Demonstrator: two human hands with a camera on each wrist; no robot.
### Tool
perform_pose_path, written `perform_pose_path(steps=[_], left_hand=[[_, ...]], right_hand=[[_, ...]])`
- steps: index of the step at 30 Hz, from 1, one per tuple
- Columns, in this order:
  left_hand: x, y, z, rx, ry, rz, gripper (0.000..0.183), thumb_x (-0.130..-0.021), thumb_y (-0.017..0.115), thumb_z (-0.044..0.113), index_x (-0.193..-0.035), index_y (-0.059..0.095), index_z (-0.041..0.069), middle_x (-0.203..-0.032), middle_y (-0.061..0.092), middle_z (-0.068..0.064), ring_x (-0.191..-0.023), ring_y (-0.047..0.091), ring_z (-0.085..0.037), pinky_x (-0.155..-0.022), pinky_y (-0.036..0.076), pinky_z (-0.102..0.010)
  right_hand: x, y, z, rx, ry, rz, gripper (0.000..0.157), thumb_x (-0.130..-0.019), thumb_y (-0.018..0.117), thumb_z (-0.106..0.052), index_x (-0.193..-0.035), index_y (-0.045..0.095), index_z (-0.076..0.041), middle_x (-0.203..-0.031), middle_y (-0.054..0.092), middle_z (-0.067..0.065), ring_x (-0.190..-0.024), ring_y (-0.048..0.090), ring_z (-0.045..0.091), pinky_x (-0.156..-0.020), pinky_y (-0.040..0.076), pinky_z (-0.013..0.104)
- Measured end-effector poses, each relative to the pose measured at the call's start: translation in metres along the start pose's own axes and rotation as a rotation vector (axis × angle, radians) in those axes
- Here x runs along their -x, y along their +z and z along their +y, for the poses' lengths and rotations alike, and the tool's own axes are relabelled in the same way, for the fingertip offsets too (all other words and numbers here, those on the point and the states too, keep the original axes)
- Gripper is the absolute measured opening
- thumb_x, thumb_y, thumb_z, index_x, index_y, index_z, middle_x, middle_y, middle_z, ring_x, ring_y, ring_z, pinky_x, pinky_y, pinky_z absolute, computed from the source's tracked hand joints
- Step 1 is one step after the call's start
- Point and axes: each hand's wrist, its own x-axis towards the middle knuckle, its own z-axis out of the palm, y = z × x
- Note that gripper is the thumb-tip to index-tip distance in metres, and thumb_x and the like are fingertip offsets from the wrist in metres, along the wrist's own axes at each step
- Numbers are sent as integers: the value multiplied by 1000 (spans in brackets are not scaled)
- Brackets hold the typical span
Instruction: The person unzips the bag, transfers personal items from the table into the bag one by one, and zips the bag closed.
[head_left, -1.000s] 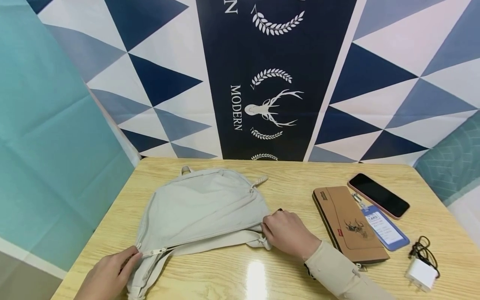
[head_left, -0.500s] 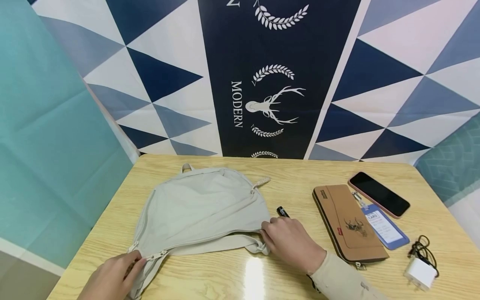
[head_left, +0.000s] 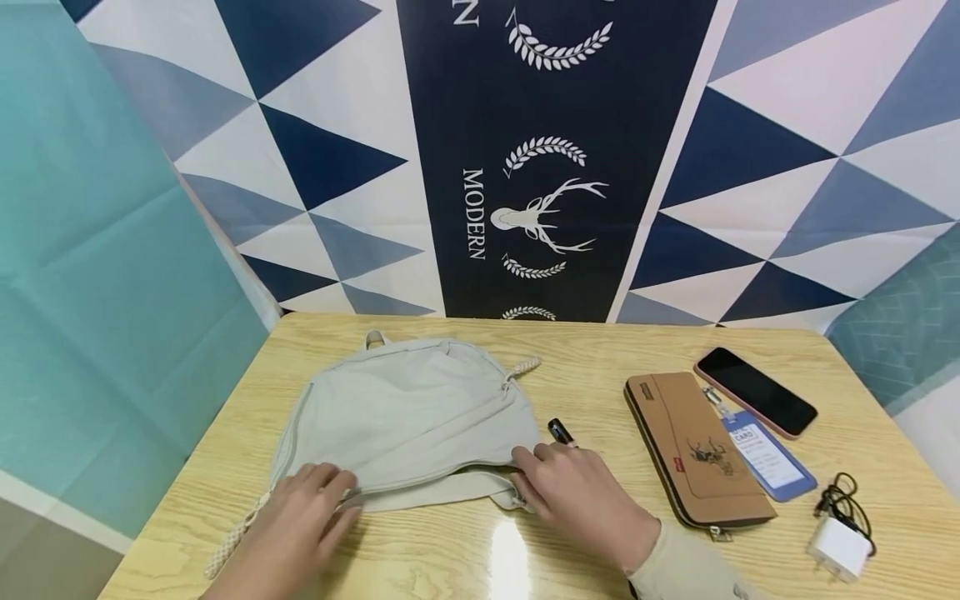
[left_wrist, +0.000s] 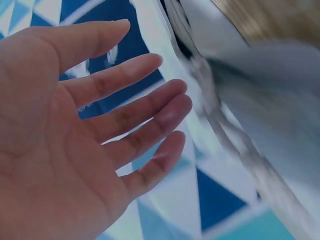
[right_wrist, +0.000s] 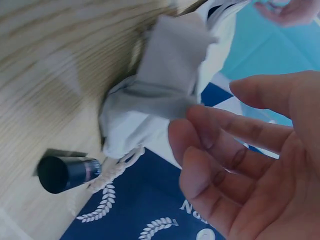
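Left hand (head_left: 296, 529): in the left wrist view the palm faces the camera, fingers extended, gaps between most of them, thumb apart; it grips nothing. In the head view it sits at lower left, over the near left edge of the backpack (head_left: 412, 417); whether the fingertips touch the fabric cannot be determined.

Right hand (head_left: 581, 500): fingers loosely bent and close together, thumb standing apart, no pinch formed. In the right wrist view the fingertips meet the edge of the grey fabric. In the head view this hand is at the backpack's lower right corner, below the centre of the frame. A beige sleeve (head_left: 690, 571) follows behind the wrist.

The backpack lies flat, left of centre in the lower half of the head view. A strap (head_left: 427, 490) runs along its near edge. One braided pull (head_left: 522, 367) projects at its upper right; a braided cord (head_left: 236, 537) extends at lower left.

A black cylinder (head_left: 559, 432) lies just beyond the right hand. Farther right: a brown wallet (head_left: 697, 450), a blue-framed badge (head_left: 768, 454) beside it, a phone (head_left: 756, 390) above the badge, and, at lower right, a white charger (head_left: 840, 546) with black cable (head_left: 846, 500). All rest on a wood-grain table (head_left: 600, 367).
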Motion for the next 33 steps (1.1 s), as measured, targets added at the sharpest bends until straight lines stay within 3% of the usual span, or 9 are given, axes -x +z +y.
perform_pose_path(steps=[5, 11, 14, 17, 23, 29, 33], left_hand=[[-29, 13, 13, -92, 121, -10, 30, -71, 74, 34, -88, 56, 17, -77, 47, 5, -66, 42, -11, -55, 31, -26], [-46, 19, 16, -160, 154, -93, 24, -69, 76, 22, -79, 55, 17, -65, 43, 4, -55, 40, -13, -47, 25, -26], [-53, 16, 15, -103, 173, -97, 19, -71, 75, 17, -75, 56, 18, -61, 46, 4, -51, 46, -12, -45, 32, -25], [-58, 12, 13, 18, 208, -116, 17, -77, 70, 13, -73, 54, 19, -60, 47, 7, -51, 48, -7, -47, 38, -22], [-64, 5, 11, 242, 226, -202, 16, -87, 58, 11, -75, 51, 18, -63, 45, 13, -53, 40, 1, -50, 37, -16], [-69, -8, 12, 319, 206, -168, 18, -89, 56, 12, -74, 50, 21, -62, 43, 15, -49, 35, 1, -48, 37, -16], [-73, -15, 15, 303, 202, -131, 20, -89, 56, 14, -73, 47, 24, -61, 42, 16, -49, 37, 2, -48, 37, -16]], right_hand=[[5, -5, -12, -52, -90, 46, 9, -83, 61, -25, -85, 58, -17, -66, 51, -9, -54, 42, 2, -46, 37, 19], [12, -6, -22, -85, -172, -1, 10, -83, 61, -24, -86, 57, -16, -66, 46, -9, -56, 40, 4, -47, 33, 18], [14, -6, -23, -103, -187, -44, 8, -83, 60, -23, -84, 57, -16, -65, 45, -8, -56, 40, 4, -46, 31, 18], [17, -4, -22, -110, -190, -66, 8, -83, 59, -21, -79, 55, -17, -65, 45, -9, -57, 41, 4, -48, 32, 18], [20, 0, -26, -135, -219, -78, 9, -84, 59, -19, -76, 53, -18, -65, 43, -10, -58, 42, 2, -49, 32, 17], [11, 2, -36, -100, -272, 8, 5, -85, 57, -22, -87, 55, -17, -75, 45, -8, -68, 44, 6, -59, 39, 22], [1, 4, -47, -60, -292, -8, 19, -88, 54, -24, -103, 55, -12, -98, 54, 0, -92, 51, 14, -79, 44, 29]])
